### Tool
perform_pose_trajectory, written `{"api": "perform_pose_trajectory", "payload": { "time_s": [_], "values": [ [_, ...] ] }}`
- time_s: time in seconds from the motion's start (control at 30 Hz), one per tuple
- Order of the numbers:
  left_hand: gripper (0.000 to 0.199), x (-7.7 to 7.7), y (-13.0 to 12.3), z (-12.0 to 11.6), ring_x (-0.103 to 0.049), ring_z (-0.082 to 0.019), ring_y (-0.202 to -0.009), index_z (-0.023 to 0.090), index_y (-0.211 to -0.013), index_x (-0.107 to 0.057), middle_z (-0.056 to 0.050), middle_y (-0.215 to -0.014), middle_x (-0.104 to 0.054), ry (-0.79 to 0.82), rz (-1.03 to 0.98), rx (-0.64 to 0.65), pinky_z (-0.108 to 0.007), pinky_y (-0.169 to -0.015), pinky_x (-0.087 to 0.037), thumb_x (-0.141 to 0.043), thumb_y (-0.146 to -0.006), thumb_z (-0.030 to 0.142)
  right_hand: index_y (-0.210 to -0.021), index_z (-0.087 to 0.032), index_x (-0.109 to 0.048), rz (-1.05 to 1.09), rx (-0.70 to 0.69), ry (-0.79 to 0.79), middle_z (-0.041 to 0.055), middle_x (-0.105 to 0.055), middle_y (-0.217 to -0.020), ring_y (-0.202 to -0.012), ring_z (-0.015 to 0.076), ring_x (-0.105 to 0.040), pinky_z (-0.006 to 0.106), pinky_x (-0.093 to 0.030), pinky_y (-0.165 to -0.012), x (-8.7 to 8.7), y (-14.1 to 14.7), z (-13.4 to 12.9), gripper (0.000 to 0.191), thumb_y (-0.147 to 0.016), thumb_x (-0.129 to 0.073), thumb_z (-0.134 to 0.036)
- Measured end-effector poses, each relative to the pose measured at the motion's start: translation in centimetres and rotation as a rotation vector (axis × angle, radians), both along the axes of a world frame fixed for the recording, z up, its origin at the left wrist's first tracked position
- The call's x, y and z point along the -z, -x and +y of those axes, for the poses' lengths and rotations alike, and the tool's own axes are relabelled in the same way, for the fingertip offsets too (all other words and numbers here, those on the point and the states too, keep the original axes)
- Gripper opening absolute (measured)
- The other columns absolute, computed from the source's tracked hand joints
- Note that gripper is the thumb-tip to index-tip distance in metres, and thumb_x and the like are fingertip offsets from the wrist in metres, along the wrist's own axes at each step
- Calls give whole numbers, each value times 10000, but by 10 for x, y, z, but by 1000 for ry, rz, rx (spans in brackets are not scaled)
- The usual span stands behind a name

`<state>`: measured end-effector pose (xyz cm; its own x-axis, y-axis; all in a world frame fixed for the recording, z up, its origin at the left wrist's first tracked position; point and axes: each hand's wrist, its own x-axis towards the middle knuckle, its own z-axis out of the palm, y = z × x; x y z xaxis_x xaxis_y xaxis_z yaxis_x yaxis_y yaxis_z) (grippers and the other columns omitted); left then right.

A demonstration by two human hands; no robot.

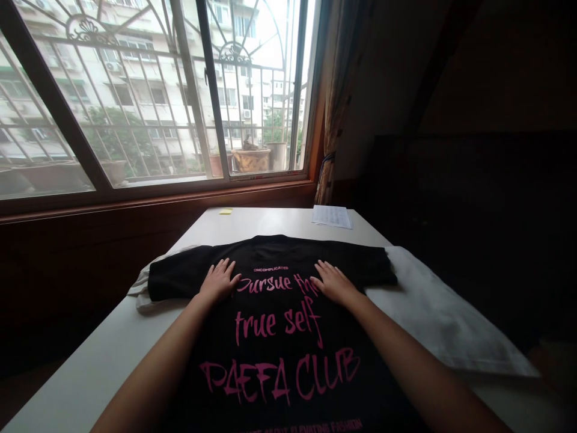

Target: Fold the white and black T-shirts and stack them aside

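A black T-shirt [279,343] with pink lettering lies spread on the white table [103,355], its collar toward the window and its sleeves out to both sides. My left hand [220,279] rests flat on the upper left of the shirt, fingers stretched forward. On the upper right, beside the lettering, my right hand [332,281] lies flat with its fingers apart. Neither hand grips the cloth. The shirt's lower end runs out of view at the bottom.
A white cloth [433,313] lies under the right sleeve and reaches the table's right edge. Pale fabric [143,294] shows beneath the left sleeve. Toward the window [148,90] are a yellow note [226,211] and printed paper [332,217]. A curtain [336,120] hangs right of the window.
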<state>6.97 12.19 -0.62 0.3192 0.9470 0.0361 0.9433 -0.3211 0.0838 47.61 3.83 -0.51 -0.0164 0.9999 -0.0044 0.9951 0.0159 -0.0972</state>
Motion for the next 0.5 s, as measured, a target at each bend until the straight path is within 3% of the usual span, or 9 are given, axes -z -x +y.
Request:
{"api": "perform_pose_trajectory", "payload": {
  "time_s": [0.23, 0.4, 0.5],
  "values": [
    [741, 1, -4, 32, -174, -292, -1566, 184, -1591, -340, -139, -1683, -237, -7, 7, -83, -501, -1250, -150, -252, -1010, 636, -1612, -145, -289, -22, 112, 34, 89, -206, -1694, -1558, 258, -175, 472, -145, -1256, 1, -19, 44, 758, -1014, -251, -609],
    [724, 0, -3, 45, -169, -291, -1568, 213, -1597, -326, -132, -1691, -214, -9, 16, -125, -527, -1246, -153, -250, -1010, 630, -1547, -208, -438, -40, 228, 41, 63, -304, -1667, -1555, 280, -169, 549, -54, -1252, -10, -63, 59, 655, -1000, -342, -555],
    [728, 1, -4, 50, -162, -295, -1569, 212, -1599, -321, -136, -1692, -206, -14, 17, -135, -535, -1247, -145, -241, -1010, 632, -1540, -303, -444, -19, 339, 2, 14, -268, -1683, -1540, 335, -189, 617, -122, -1224, -14, -95, 53, 613, -1002, -310, -565]
  ]
}}
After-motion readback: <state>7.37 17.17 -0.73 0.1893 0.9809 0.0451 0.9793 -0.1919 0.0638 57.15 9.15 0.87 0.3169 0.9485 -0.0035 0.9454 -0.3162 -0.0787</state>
